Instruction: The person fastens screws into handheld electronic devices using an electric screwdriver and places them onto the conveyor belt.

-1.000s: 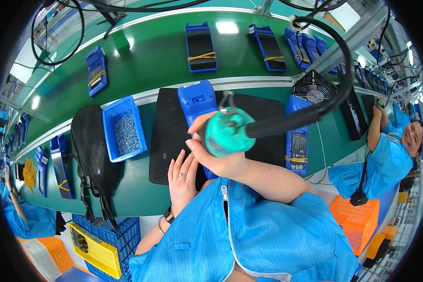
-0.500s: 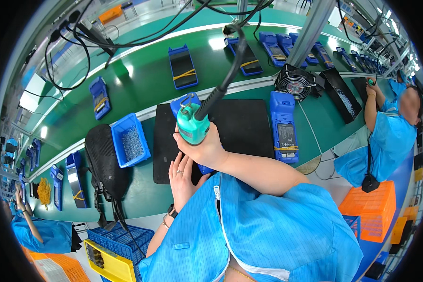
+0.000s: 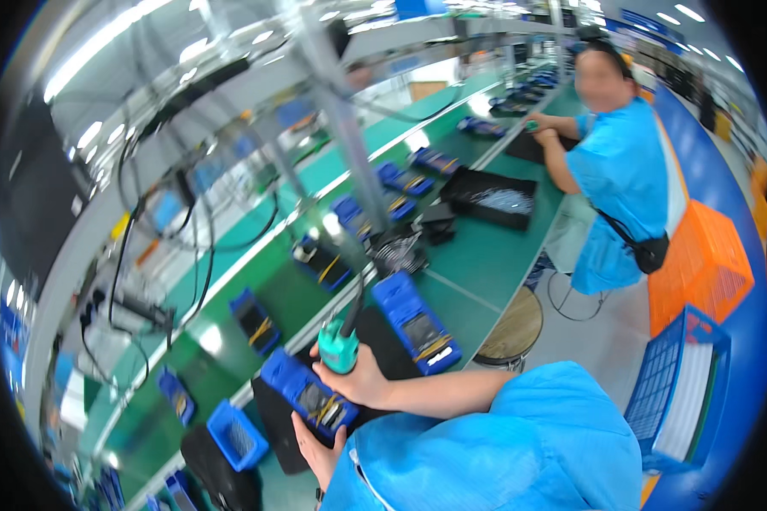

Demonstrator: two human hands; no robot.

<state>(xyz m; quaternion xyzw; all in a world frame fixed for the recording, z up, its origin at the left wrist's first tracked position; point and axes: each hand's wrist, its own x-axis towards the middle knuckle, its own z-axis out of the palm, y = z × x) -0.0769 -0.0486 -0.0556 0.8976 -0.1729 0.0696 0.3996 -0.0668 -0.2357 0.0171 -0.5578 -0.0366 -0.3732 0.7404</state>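
Note:
My right hand (image 3: 365, 380) is wrapped around a teal electric screwdriver (image 3: 339, 349), whose dark cable rises from its top. A blue handheld terminal (image 3: 283, 375) lies just to the left of the screwdriver, with its back or inner side up. My left hand (image 3: 317, 451) grips the near end of that terminal, fingers on one side and thumb on the other. Beneath lies a black mat (image 3: 271, 410). Whether the screwdriver's tip touches the terminal is hidden by the tool and my hand.
Another blue terminal (image 3: 416, 325) with a yellow band lies to the right. A blue bin (image 3: 217, 439) of small screws and a black bag (image 3: 204, 464) are on the left. Farther right are a fan (image 3: 398, 255), a black tray (image 3: 484, 213) and a co-worker (image 3: 626, 162). Orange crates (image 3: 699, 268) stand beyond.
My view has swung up and to the right, blurring the picture. More of the terminal under my hands shows now. The screwdriver stays in my right hand.

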